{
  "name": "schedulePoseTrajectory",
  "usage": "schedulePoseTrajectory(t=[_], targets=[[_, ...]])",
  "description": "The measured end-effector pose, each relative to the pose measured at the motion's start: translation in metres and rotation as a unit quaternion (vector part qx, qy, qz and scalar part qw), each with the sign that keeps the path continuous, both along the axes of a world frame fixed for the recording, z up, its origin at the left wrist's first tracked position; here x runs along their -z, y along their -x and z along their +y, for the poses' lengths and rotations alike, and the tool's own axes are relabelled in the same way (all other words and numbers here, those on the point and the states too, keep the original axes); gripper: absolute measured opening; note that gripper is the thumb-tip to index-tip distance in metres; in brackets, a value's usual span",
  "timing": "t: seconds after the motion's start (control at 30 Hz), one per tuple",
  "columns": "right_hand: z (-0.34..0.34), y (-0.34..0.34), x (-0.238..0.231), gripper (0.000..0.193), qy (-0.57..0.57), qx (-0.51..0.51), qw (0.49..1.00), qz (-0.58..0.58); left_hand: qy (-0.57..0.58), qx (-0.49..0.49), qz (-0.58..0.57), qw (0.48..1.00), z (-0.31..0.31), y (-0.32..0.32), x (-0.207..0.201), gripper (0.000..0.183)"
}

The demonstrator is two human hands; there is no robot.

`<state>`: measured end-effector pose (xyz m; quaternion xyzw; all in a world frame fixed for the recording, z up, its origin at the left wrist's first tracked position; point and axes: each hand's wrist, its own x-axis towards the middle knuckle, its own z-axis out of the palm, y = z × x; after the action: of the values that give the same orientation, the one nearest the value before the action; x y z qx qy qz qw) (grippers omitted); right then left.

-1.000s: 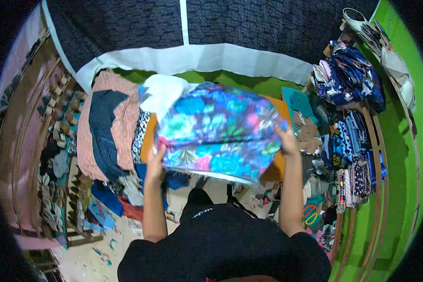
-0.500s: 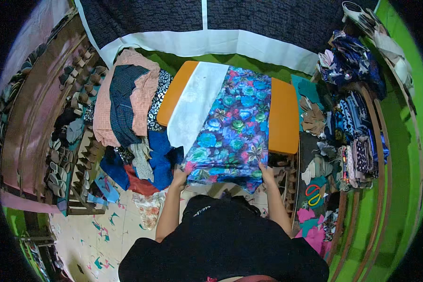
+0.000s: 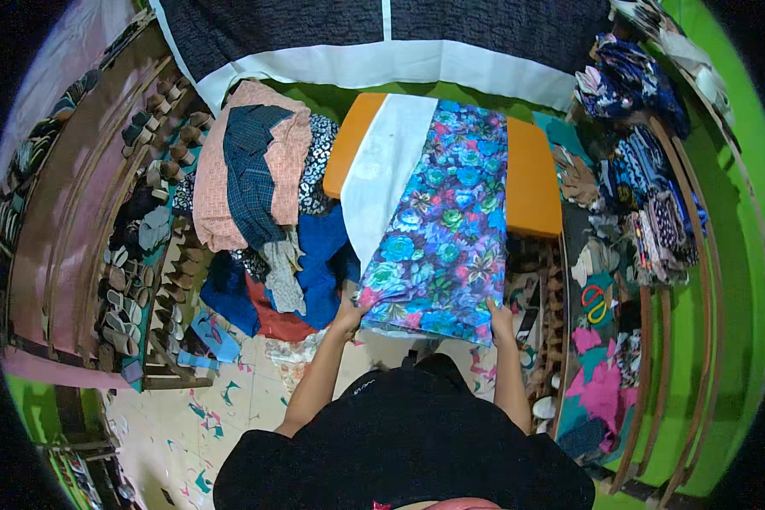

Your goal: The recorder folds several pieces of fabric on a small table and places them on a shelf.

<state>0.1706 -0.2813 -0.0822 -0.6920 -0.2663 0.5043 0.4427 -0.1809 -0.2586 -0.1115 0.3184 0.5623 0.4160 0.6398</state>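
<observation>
A floral fabric [image 3: 450, 225] in blue, purple and pink stretches from the orange table [image 3: 531, 178] towards me, its near end raised off the tabletop. My left hand [image 3: 349, 320] is closed on its near left corner. At the near right corner my right hand [image 3: 501, 322] grips the same cloth, thumb on top and fingers hidden beneath. White cloth [image 3: 391, 153] lies along the fabric's left side and partly under it, hanging over the table's near edge.
Left of the table, peach cloth [image 3: 217, 200] and dark checked cloth [image 3: 251, 161] are heaped above blue cloth [image 3: 319, 272]. Shoe racks [image 3: 136, 246] stand further left. On the right are folded fabrics [image 3: 659, 242], red-and-yellow scissors [image 3: 594, 304] and pink scraps [image 3: 599, 382]. Scraps litter the floor [image 3: 246, 416].
The view has shifted, so the table and heaps sit further right and higher. Both hands keep hold of the floral fabric, whose near end looks flatter and more stretched out.
</observation>
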Motion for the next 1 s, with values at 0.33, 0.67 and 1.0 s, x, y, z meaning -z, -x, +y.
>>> schedulePoseTrajectory(t=[0.33, 0.67, 1.0], targets=[[-0.107, 0.028, -0.045, 0.039, 0.097, -0.134, 0.969, -0.181, 0.135, 0.118, -0.096, 0.979, -0.084, 0.043, -0.070, 0.052], [-0.181, 0.038, -0.013, 0.052, 0.257, -0.368, 0.848, -0.280, 0.254, 0.356, 0.124, 0.891, -0.127, 0.077, -0.132, 0.045], [-0.066, 0.018, -0.148, 0.024, -0.145, -0.142, 0.965, -0.164, -0.020, 0.056, -0.123, 0.991, -0.008, 0.056, -0.178, 0.022]])
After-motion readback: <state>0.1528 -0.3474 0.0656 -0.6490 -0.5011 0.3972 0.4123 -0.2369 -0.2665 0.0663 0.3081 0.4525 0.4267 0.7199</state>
